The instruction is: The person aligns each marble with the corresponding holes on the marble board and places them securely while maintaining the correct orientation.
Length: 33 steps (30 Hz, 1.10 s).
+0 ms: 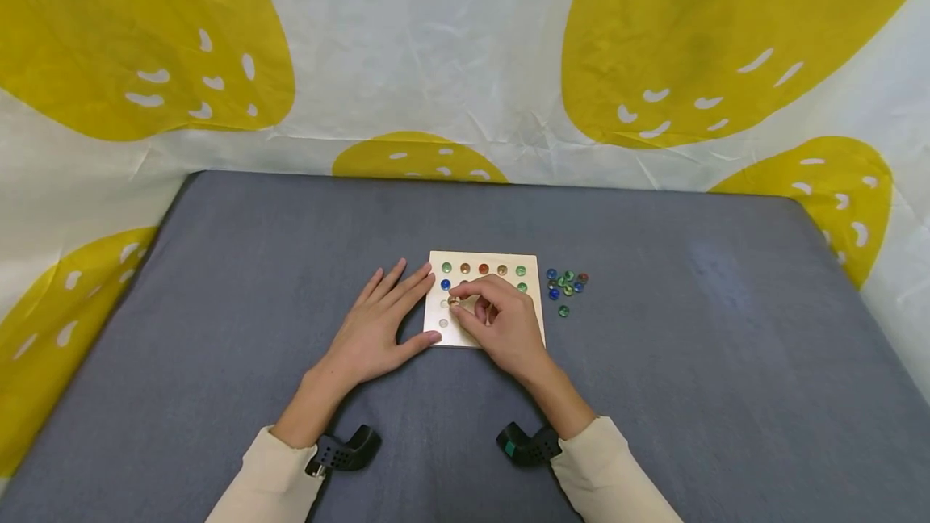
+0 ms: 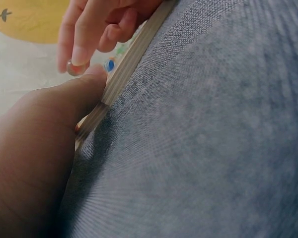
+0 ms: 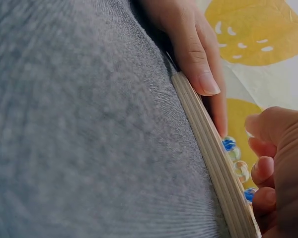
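A square wooden board (image 1: pixel 456 337) lies on the grey cloth, with glass marbles sitting in rows on it. Along its left edge rests my left hand (image 1: pixel 375 336), fingers spread and straight, the thumb near the front left corner. My right hand (image 1: pixel 508 323) is over the board and pinches an amber-looking marble (image 2: pixel 76 68) between thumb and index finger, near the left column. That column holds a green marble (image 1: pixel 446 267), a blue marble (image 1: pixel 446 285) and a clear marble (image 1: pixel 444 323). The right hand covers the middle of the board.
Right of the board lies a loose cluster of blue, green and reddish marbles (image 1: pixel 568 281), with one green marble (image 1: pixel 563 311) slightly apart. The grey table (image 1: pixel 726 329) extends around the board. Behind it hangs a white curtain (image 1: pixel 421 39) with yellow prints.
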### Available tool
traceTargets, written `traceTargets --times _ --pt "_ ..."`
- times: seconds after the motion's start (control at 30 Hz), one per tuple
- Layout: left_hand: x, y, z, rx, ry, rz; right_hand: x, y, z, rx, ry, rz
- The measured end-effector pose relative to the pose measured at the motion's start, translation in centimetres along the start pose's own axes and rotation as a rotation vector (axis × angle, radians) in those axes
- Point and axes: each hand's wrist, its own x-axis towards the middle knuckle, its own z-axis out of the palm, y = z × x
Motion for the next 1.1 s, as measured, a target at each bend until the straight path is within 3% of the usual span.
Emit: traceTargets --times 0.23,1.1 --pt "0.10 -0.04 -0.18 0.005 -0.016 -0.007 0.20 -0.10 0.36 -0.064 -0.028 -0.031" --pt "-0.02 0.03 0.06 -0.012 0.007 0.000 0.23 -0.41 1.00 -0.232 -0.059 0.012"
